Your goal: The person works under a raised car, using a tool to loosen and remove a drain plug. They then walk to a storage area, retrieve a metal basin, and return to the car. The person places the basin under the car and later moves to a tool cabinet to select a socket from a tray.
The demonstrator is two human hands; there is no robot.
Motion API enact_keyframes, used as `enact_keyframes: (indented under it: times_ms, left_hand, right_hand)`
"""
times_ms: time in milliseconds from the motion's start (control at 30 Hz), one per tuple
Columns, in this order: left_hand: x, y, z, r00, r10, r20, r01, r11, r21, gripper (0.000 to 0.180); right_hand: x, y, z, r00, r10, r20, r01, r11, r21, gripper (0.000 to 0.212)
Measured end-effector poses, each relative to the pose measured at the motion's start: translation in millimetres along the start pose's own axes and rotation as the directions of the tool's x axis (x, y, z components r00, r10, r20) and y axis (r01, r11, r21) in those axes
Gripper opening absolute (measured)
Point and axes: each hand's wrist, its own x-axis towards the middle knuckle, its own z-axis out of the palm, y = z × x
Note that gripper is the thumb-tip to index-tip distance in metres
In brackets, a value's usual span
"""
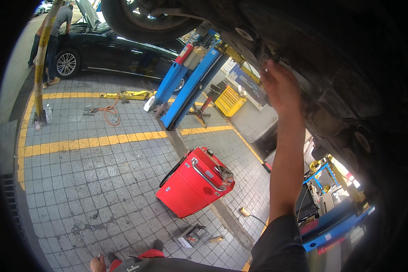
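Observation:
Above me spreads the dark underside of a raised car (pixel 335 86), with a wheel (pixel 143 22) at the upper left. My right arm reaches straight up to it. Against a small fitting in the shadow, the fingers of my right hand (pixel 280 88) are bent and closed; what they grip is too dark to make out. Low at the bottom edge, my left hand (pixel 98 263) hangs beside my red-trousered leg. Its fingers are curled, and whether they hold anything is hidden.
A red wheeled machine (pixel 190 183) stands on the tiles, with a tool tray (pixel 193 235) nearer me. Blue lift posts (pixel 192 86) rise behind and at right. A yellow pole (pixel 41 59) stands left. Another person (pixel 61 27) leans into a dark car (pixel 118 52). An orange hose (pixel 112 115) lies coiled.

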Motion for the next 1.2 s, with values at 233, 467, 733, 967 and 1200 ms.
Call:
enact_keyframes:
  times_ms: [233,467,733,967,1200]
  left_hand:
    - [-0.9,0.6,-3.2,0.999,-0.012,0.04,0.012,1.0,-0.01,0.057]
    - [-0.3,4.7,-6.9,0.999,-0.034,0.041,0.034,0.999,-0.018,0.058]
    - [0.0,2.4,-3.9,0.999,-0.029,0.043,0.029,1.0,-0.005,0.059]
    - [0.7,1.8,-2.8,0.998,-0.022,0.061,0.02,0.999,0.035,0.058]
    - [-0.4,2.7,-4.9,0.996,-0.032,0.086,0.029,0.999,0.027,0.058]
  right_hand:
    - [-3.4,-1.5,-2.3,0.997,-0.028,0.066,0.026,0.999,0.034,0.019]
    - [-1.4,0.5,-1.0,0.999,-0.046,0.023,0.047,0.999,-0.018,0.018]
    - [-3.4,-2.2,-1.9,0.998,-0.045,0.038,0.047,0.998,-0.046,0.019]
    - [-1.2,1.3,-3.6,0.996,-0.073,0.045,0.075,0.997,-0.036,0.018]
    - [-3.4,0.3,-0.9,0.997,-0.074,0.035,0.074,0.997,-0.015,0.017]
